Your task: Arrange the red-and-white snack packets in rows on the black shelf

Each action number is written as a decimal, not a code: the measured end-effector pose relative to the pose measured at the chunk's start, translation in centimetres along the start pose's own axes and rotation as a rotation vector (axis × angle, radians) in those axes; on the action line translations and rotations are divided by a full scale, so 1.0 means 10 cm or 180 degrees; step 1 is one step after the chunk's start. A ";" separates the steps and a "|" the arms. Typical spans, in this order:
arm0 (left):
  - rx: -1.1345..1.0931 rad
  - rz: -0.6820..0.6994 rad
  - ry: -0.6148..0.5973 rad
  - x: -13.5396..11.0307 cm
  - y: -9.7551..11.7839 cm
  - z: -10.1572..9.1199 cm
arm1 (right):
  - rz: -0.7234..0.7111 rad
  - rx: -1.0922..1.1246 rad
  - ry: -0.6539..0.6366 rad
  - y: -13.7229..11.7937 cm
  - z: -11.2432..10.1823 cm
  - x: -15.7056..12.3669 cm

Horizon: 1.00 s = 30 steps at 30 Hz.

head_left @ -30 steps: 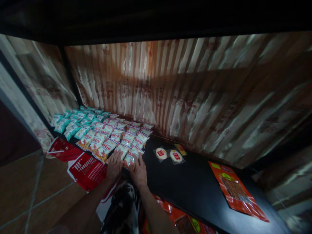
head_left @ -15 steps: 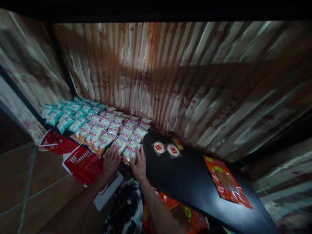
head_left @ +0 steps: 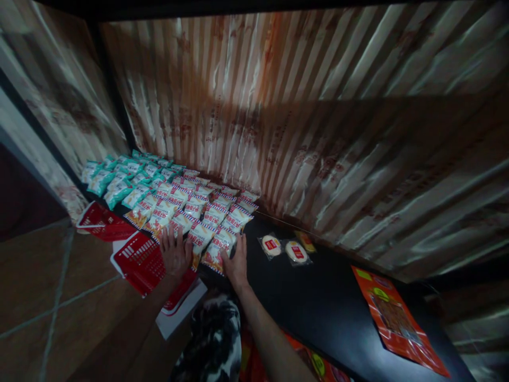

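Rows of small white-and-red snack packets (head_left: 199, 212) lie on a black shelf (head_left: 310, 307), with teal packets (head_left: 119, 178) further left. My left hand (head_left: 174, 253) lies flat with fingers spread at the front edge of the red-and-white packets. My right hand (head_left: 237, 261) rests open against the right side of the nearest packet (head_left: 218, 249). Neither hand is closed around anything.
Two round clear-wrapped cakes (head_left: 283, 248) and a small yellow pack (head_left: 305, 240) lie to the right. A flat orange bag (head_left: 393, 318) lies farther right. Red baskets (head_left: 137, 260) sit on the brown floor below. A striped patterned wall (head_left: 302, 132) backs the shelf.
Both hands slid slightly apart along the front packets: the left toward the shelf edge, the right to the side of the nearest packet. The camera shifted a little.
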<state>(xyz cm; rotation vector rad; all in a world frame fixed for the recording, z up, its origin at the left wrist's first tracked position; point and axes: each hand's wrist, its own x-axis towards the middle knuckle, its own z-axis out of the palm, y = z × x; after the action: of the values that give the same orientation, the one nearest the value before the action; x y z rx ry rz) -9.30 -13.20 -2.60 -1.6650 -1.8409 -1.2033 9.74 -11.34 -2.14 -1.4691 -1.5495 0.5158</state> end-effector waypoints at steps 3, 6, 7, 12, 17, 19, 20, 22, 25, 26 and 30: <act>-0.0072 -0.0033 -0.0008 -0.01 -0.09 0.03 | -0.0122 -0.0094 0.0015 0.01 0.02 0.01; -0.0109 -0.0056 -0.0061 -0.03 -0.10 0.06 | -0.0145 -0.0315 -0.0030 0.01 0.03 0.02; -0.0116 -0.0073 -0.0071 -0.04 -0.10 0.06 | -0.0158 -0.0400 -0.0012 -0.01 0.02 0.02; -0.0175 -0.0113 -0.0097 -0.09 -0.09 0.03 | -0.0512 -0.0829 0.0173 -0.14 -0.01 -0.03; -0.0317 -0.0187 -0.0095 -0.15 -0.09 0.02 | -0.0892 -0.1202 -0.0037 -0.26 0.03 -0.09; -0.0326 -0.0197 0.0028 -0.14 -0.12 0.03 | -0.1021 -0.1308 -0.0054 -0.32 0.02 -0.06; -0.0330 -0.0208 0.0115 -0.12 -0.15 0.04 | -0.1096 -0.1331 -0.0049 -0.35 0.02 -0.04; -0.0346 -0.0240 0.0255 -0.08 -0.22 0.06 | -0.1299 -0.1306 -0.0112 -0.44 0.02 0.05; -0.0314 -0.0256 0.0311 -0.05 -0.33 0.07 | -0.1608 -0.1141 -0.0420 -0.59 0.09 0.25; -0.0286 -0.0254 0.0314 -0.05 -0.35 0.08 | -0.1658 -0.1091 -0.0529 -0.64 0.14 0.33; -0.0280 -0.0307 0.0282 -0.06 -0.39 0.08 | -0.1753 -0.1039 -0.1053 -0.83 0.40 0.62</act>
<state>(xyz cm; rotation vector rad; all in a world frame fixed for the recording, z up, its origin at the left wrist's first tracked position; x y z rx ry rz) -12.60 -12.68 -4.81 -1.5567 -1.8573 -1.3936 2.58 -6.14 4.52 -1.1412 -2.2870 0.1850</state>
